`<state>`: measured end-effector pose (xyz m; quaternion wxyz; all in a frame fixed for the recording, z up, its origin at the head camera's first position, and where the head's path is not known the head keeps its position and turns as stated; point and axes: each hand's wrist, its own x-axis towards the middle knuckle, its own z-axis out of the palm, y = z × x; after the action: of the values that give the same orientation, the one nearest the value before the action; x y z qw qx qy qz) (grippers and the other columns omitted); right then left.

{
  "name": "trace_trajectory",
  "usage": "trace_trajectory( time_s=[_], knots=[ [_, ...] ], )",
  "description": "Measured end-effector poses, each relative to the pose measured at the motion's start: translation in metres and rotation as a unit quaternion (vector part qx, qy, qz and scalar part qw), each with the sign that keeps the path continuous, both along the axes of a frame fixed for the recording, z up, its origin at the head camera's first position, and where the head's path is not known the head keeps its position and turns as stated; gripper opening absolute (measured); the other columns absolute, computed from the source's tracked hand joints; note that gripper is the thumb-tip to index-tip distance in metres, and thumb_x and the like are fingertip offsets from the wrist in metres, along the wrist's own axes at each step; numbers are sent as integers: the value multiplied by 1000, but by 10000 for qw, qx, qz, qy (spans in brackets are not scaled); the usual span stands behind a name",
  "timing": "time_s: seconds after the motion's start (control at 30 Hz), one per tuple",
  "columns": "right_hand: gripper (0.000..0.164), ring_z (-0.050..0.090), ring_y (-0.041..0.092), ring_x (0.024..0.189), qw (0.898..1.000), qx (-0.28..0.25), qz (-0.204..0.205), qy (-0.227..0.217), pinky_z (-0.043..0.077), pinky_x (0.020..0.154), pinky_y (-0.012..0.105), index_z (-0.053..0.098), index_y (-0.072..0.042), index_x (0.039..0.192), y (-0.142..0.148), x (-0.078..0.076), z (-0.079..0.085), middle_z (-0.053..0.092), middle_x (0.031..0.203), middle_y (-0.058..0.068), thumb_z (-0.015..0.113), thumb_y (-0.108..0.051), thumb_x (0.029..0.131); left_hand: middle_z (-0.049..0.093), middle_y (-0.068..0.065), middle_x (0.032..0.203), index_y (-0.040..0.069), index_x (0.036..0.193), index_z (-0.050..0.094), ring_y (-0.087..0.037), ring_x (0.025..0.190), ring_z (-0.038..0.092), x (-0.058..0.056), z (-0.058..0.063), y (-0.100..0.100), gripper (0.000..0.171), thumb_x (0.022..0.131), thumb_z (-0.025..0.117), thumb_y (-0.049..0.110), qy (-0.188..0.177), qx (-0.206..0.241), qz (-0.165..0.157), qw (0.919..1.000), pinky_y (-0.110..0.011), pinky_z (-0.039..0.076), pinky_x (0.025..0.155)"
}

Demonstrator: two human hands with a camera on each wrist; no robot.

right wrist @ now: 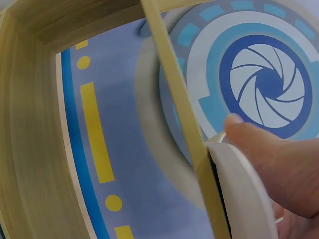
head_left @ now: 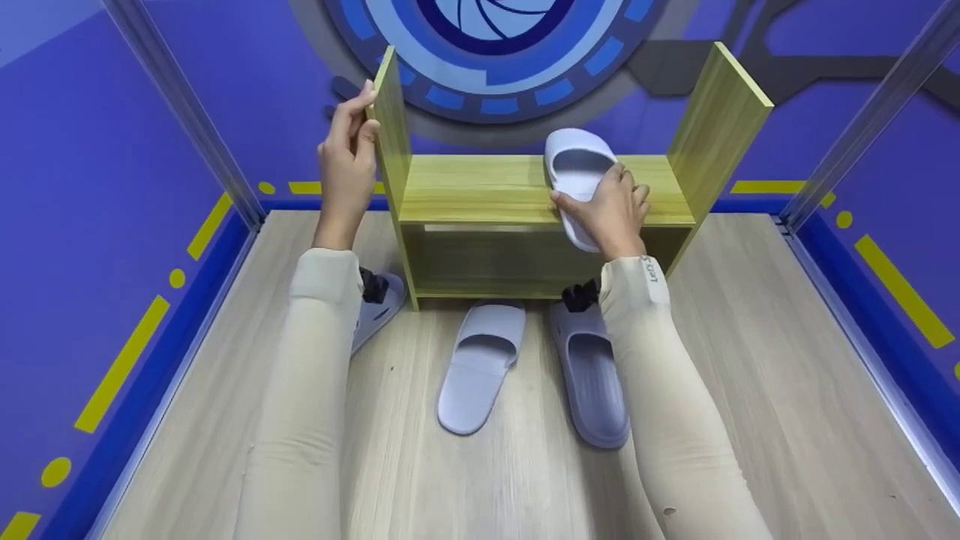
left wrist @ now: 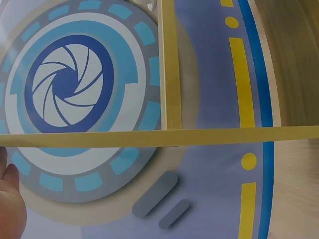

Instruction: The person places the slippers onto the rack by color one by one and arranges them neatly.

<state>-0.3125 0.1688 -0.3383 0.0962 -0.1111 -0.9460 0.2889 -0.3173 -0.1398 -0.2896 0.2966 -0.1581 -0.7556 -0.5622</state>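
A pale slipper (head_left: 577, 184) lies toe-back across the front edge of the shelf board, its heel sticking out. My right hand (head_left: 613, 214) grips it across the sole, thumb at the left side and fingers at the right. In the right wrist view the slipper (right wrist: 244, 194) shows edge-on beside the board's yellow edge. My left hand (head_left: 349, 150) touches the outer side of the left panel (head_left: 391, 127) of the wooden rack (head_left: 480, 210), near its upper front edge. The left wrist view catches only part of the left hand (left wrist: 11, 199).
Below the rack, a matching pale slipper (head_left: 480, 371) lies on the wooden floor (head_left: 495, 487). To its right is a grey slipper (head_left: 596, 390), partly behind my right sleeve. Another grey slipper (head_left: 379, 311) shows beside my left sleeve. Blue-purple walls (head_left: 112, 187) enclose the space.
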Motion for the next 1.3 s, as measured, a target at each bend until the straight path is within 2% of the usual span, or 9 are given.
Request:
trace_trajectory(
  time_s=[0.27, 0.37, 0.5, 0.63, 0.77, 0.9, 1.07, 1.3],
  knots=[
    [109, 24, 47, 136, 9994, -178, 231, -209, 21, 113, 56, 13, 6, 151, 4, 3, 4, 27, 152, 28, 71, -53, 80, 43, -7, 149, 3, 132, 52, -10, 136, 43, 12, 8, 6, 36, 97, 49, 13, -134, 121, -38, 9998, -24, 39, 108],
    [106, 23, 46, 137, 9990, -271, 261, -220, 19, 113, 56, 12, 5, 151, 6, 2, 2, 25, 154, 26, 69, -51, 82, 42, -8, 150, 3, 133, 51, -11, 137, 42, 9, 6, 4, 37, 98, 48, 12, -123, 137, -88, 9998, -24, 39, 108],
    [102, 19, 46, 139, 9986, -385, 280, -228, 16, 115, 56, 11, 4, 152, 7, 2, 1, 21, 156, 25, 67, -48, 84, 41, -7, 151, 4, 136, 49, -9, 139, 39, 1, -1, 0, 39, 98, 48, 12, -23, 82, -197, 9998, -22, 34, 111],
    [99, 18, 47, 140, 9986, -395, 271, -210, 15, 115, 57, 11, 3, 152, 9, 2, -1, 19, 157, 25, 65, -48, 86, 36, 2, 154, 13, 143, 44, -3, 140, 34, -2, -7, -3, 43, 100, 47, 17, -118, -292, -61, 9995, -21, 31, 113],
    [96, 19, 45, 140, 9987, -378, 307, -165, 16, 115, 56, 12, 1, 153, 9, 1, -1, 19, 157, 24, 62, -48, 88, 23, 10, 159, 23, 152, 28, 2, 143, 23, 2, -11, -4, 53, 102, 45, 25, -387, -797, 128, 9960, -20, 23, 116],
    [91, 22, 44, 140, 9986, -366, 370, -20, 18, 115, 56, 14, -1, 153, 11, 2, 0, 21, 157, 24, 60, -46, 89, 13, 10, 161, 24, 155, 19, 1, 145, 14, 8, -15, -5, 60, 101, 46, 31, -548, -981, 197, 9935, -21, 15, 118],
    [85, 26, 41, 140, 9973, -445, 439, 376, 20, 116, 52, 16, -2, 153, 16, 4, 3, 23, 156, 22, 59, -41, 92, 6, 12, 162, 26, 155, 13, 0, 146, 9, 17, -22, -8, 67, 99, 46, 41, -770, -935, 208, 9924, -26, 12, 120],
    [73, 23, 34, 145, 9902, -662, 633, 1058, 16, 121, 42, 25, -1, 151, 29, 6, 10, 25, 156, 22, 56, -35, 95, -1, 8, 163, 30, 155, 16, -14, 150, 2, 28, -33, -16, 69, 96, 47, 50, -1132, -1159, 122, 9867, -49, 11, 120]
  ],
)
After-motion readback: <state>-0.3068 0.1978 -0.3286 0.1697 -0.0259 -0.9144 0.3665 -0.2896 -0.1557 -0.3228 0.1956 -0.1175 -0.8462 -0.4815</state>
